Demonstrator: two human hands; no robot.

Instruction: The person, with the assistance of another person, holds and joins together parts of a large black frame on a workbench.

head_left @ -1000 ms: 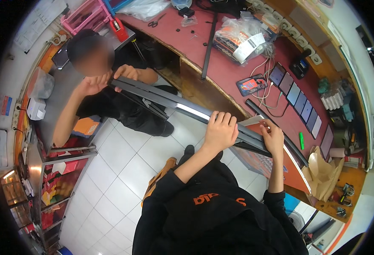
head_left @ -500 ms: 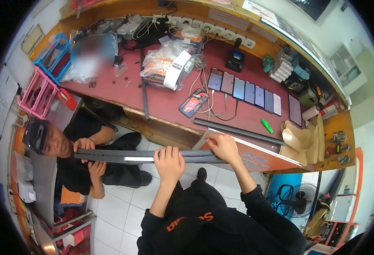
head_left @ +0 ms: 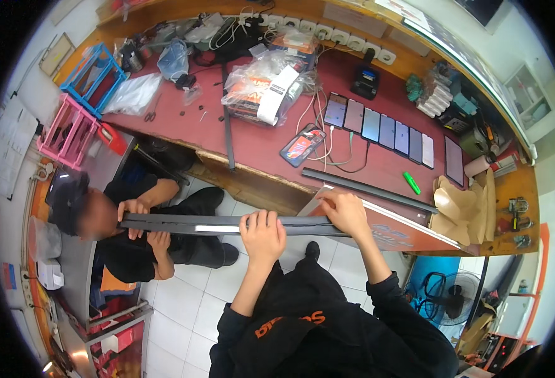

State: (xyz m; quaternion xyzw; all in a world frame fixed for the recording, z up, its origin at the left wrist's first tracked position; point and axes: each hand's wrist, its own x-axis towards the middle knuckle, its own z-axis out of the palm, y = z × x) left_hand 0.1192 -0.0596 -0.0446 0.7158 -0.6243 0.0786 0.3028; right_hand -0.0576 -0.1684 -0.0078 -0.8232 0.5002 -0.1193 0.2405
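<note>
Long dark bars [head_left: 164,223], lying side by side with a white strip along part of them, stretch level between me and a co-worker. My left hand [head_left: 263,236] is closed over them right of the middle, fingers on top. Around their right end my right hand [head_left: 345,211] is bent, its fingertips partly hidden and close to the corner of a white and orange panel [head_left: 388,230]. At the far left end the co-worker's hands [head_left: 142,217] grip the bars. Another dark bar [head_left: 369,189] lies along the bench's front edge, just beyond my right hand.
The red bench [head_left: 177,126] carries a row of phones [head_left: 371,125], a plastic-wrapped box [head_left: 262,94], a phone in a patterned case [head_left: 303,145], a green marker [head_left: 411,183] and brown cardboard [head_left: 457,211]. A fan [head_left: 457,296] stands at the lower right; pink and blue racks [head_left: 69,129] stand left.
My view has shifted slightly, so the scene sits further right. Both my hands stay on the bars, and the co-worker's head has turned more toward them.
</note>
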